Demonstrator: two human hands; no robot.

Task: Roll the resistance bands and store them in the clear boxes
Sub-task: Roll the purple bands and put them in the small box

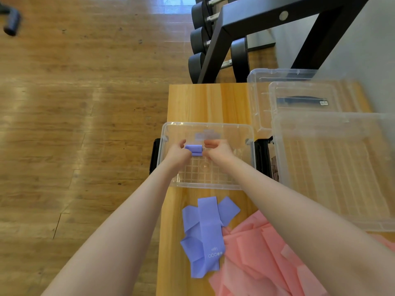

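A rolled purple band (194,150) is held over the inside of a clear box (171,182) on the wooden bench. My left hand (177,151) grips its left end and my right hand (218,149) pinches its right end. Another purple roll (207,134) shows faintly at the box's far wall. Loose flat purple bands (205,231) lie on the bench in front of the box, beside a heap of pink bands (263,259).
A second clear box (333,167) stands to the right, with clear lids (299,97) behind it. The wooden bench (205,103) is narrow, with its left edge over the wood floor. A black dumbbell rack (224,45) stands beyond its far end.
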